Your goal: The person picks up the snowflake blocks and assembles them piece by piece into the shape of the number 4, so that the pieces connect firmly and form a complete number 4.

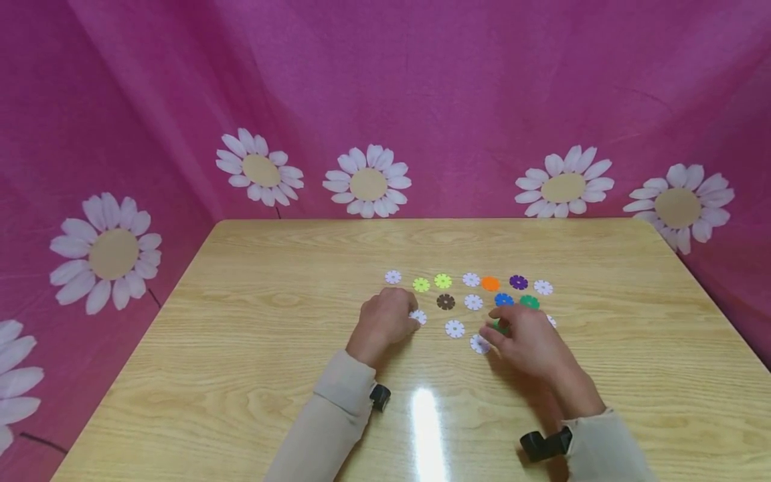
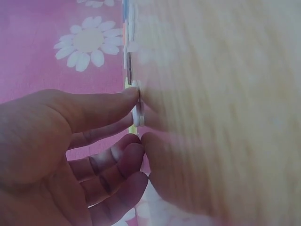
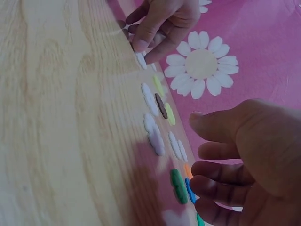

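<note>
In the head view my left hand (image 1: pixel 385 316) pinches the edges of a white notched plastic disc (image 1: pixel 418 317) lying on the table. The left wrist view puts its thumb (image 2: pixel 124 95) at one side of that disc (image 2: pixel 137 116), other fingers bent at the tabletop. My right hand (image 1: pixel 533 343) hovers with loosely bent fingers over a green disc (image 1: pixel 499 327), which it partly covers. Just by the right thumb is a white disc (image 1: pixel 479 345). No disc shows in the right hand (image 3: pixel 254 162) in the right wrist view.
Beyond the hands, more discs lie in loose rows: yellow-green (image 1: pixel 442 281), brown (image 1: pixel 446 302), orange (image 1: pixel 490 284), purple (image 1: pixel 519 282), blue (image 1: pixel 504 300) and several white ones. The wooden table (image 1: pixel 241 321) ends at a pink cloth (image 1: pixel 458 100) with printed daisies.
</note>
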